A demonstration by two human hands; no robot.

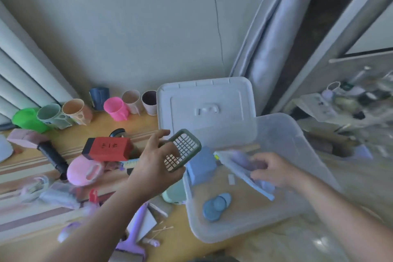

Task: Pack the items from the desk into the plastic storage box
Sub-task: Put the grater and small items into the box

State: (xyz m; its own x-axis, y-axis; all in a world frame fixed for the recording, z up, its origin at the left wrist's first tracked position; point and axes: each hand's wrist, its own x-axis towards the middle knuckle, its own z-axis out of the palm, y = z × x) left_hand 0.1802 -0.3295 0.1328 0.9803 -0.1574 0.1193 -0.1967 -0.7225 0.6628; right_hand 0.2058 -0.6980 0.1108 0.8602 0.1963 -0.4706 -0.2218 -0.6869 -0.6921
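The clear plastic storage box [285, 195] sits at the right of the desk, with its white lid [204, 108] leaning behind it. My left hand [155, 164] holds a green grid-shaped tool [184, 149] in the air at the box's left rim. Inside the box, my right hand [274, 170] grips a flat clear pouch [240, 168] with purple contents. A blue block [202, 166] and round blue discs [217, 205] lie in the box.
Left on the desk lie a red box [108, 148], a pink oval item [84, 170], a black-handled tool [53, 158], a purple scraper [134, 240] and a mint container [174, 193]. Several cups [116, 108] line the back wall. A cluttered shelf [348, 100] stands at right.
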